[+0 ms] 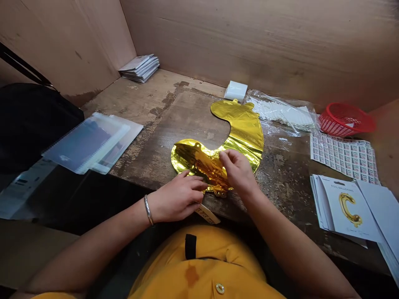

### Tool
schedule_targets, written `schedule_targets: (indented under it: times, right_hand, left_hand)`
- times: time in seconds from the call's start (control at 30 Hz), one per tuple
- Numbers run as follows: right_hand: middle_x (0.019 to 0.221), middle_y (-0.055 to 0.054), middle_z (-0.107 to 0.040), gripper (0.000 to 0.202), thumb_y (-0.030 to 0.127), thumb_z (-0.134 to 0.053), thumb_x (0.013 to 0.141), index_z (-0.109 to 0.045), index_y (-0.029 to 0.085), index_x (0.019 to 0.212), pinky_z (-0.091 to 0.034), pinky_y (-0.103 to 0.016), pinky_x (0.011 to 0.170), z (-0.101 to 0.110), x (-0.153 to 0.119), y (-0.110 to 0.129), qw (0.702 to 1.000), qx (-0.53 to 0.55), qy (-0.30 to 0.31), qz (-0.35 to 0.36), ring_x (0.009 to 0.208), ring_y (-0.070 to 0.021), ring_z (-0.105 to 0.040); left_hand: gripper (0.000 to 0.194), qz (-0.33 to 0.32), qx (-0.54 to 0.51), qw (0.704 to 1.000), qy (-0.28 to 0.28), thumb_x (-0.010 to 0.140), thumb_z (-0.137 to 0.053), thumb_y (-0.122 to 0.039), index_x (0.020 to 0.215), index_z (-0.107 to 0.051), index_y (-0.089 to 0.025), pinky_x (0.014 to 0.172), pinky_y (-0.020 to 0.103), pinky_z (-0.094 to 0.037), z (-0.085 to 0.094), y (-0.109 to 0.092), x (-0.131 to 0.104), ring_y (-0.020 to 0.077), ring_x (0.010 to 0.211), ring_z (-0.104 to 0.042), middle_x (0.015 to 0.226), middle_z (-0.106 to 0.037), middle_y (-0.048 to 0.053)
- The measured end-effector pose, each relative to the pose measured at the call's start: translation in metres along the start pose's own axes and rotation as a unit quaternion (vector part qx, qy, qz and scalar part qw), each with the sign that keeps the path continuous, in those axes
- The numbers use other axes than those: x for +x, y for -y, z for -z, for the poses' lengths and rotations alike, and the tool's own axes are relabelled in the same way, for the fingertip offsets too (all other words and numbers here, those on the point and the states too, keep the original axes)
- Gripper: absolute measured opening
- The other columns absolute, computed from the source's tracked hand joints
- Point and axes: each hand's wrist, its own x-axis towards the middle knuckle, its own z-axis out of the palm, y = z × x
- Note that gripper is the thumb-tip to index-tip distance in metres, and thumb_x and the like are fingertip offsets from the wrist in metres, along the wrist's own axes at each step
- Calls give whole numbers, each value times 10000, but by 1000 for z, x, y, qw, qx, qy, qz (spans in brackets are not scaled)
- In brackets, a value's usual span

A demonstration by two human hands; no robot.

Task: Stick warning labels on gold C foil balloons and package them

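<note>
A flat gold C-shaped foil balloon (246,128) lies at the front of the table, its lower end crumpled and partly folded over. My right hand (240,170) is closed, pinching the foil between thumb and index finger near the lower bend. Over the near edge of the foil, my left hand (177,197) has its upper fingers against the folded end. A small strip of printed stickers (208,214) sticks out from beneath its lower fingers, which appear curled on it. The left palm and thumb are hidden.
To the right are cards with a balloon picture (346,207), a sticker sheet (346,158) and a red basket (343,118). Behind lie a bag of white straws (283,114) and a white roll (236,90). Leftward are clear plastic sleeves (90,141), stacked packets (140,67) and a black bag (34,124).
</note>
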Motion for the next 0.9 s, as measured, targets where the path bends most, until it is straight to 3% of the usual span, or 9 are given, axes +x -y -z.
schedule_targets:
  times: [0.07, 0.13, 0.27, 0.37, 0.47, 0.57, 0.67, 0.8, 0.9]
  right_hand:
    - [1118, -128, -652, 431, 439, -652, 785, -600, 166, 1114, -485, -426, 888, 2, -17, -1, 992, -85, 9, 96, 1032, -265, -601]
    - [1324, -177, -560, 515, 291, -702, 737, -576, 161, 1219, -391, -541, 1035, 2, -36, -5, 968, -186, 40, 166, 1240, -333, -494]
    - [1189, -126, -661, 210, 115, -557, 787, -690, 194, 930, -457, -517, 983, 10, -47, -18, 961, -211, 40, 172, 1157, -292, -562]
    - [920, -69, -724, 141, 165, -564, 781, -686, 185, 847, -538, -385, 777, 34, -7, -25, 986, -146, 27, 75, 857, -219, -660]
    - [671, -36, -665, 114, 258, -607, 770, -657, 156, 780, -483, -303, 576, 72, 64, -31, 985, -168, -29, -24, 606, -169, -596]
    - [663, -64, -630, 151, 264, -556, 810, -648, 145, 808, -429, -316, 573, 108, 127, -39, 966, -223, -114, -67, 606, -175, -549]
    - [756, -154, -639, 261, 301, -500, 867, -670, 105, 887, -405, -383, 653, 128, 155, -44, 935, -291, -170, -110, 730, -245, -558]
    - [1090, -255, -613, 415, 311, -375, 941, -601, 51, 1173, -357, -430, 800, 123, 136, -38, 890, -403, -198, -80, 1021, -329, -507]
    - [1051, -181, -668, 349, 322, -399, 942, -672, 140, 1061, -340, -406, 808, 101, 101, -35, 870, -480, -109, -9, 1014, -310, -510]
  left_hand:
    - [147, 13, -9, 1000, -1, 894, -544, -249, 805, -649, -198, 991, 432, -400, 0, 1, -1, 222, 1051, -592, 1085, -664, 51]
    - [158, 27, -12, 1000, 5, 890, -547, -257, 786, -654, -205, 887, 372, -443, -1, 1, -2, 203, 935, -600, 933, -660, 43]
    - [139, 33, -20, 999, -6, 880, -564, -251, 780, -650, -206, 896, 369, -438, -3, 0, -4, 210, 978, -590, 1013, -662, 49]
    - [118, 25, -39, 999, -21, 892, -557, -222, 812, -641, -205, 1067, 452, -326, -3, 0, -5, 228, 1167, -548, 1197, -642, 43]
    - [101, 31, -56, 998, -20, 889, -556, -199, 824, -633, -211, 1124, 498, -251, -5, 1, -6, 229, 1234, -525, 1225, -641, 30]
    - [89, 47, -76, 996, -10, 880, -559, -199, 830, -630, -222, 1149, 515, -209, -6, 2, -7, 231, 1255, -516, 1251, -631, 15]
    - [92, 67, -102, 993, 9, 882, -551, -210, 845, -631, -233, 1164, 519, -171, -6, 2, -6, 236, 1287, -489, 1285, -614, -4]
    - [95, 80, -125, 989, 20, 885, -547, -216, 838, -627, -235, 1167, 525, -147, -4, 1, -5, 239, 1304, -472, 1291, -611, -18]
    - [99, 79, -134, 988, 20, 882, -551, -203, 841, -636, -231, 1163, 533, -142, -4, 2, -4, 244, 1306, -471, 1292, -614, -8]
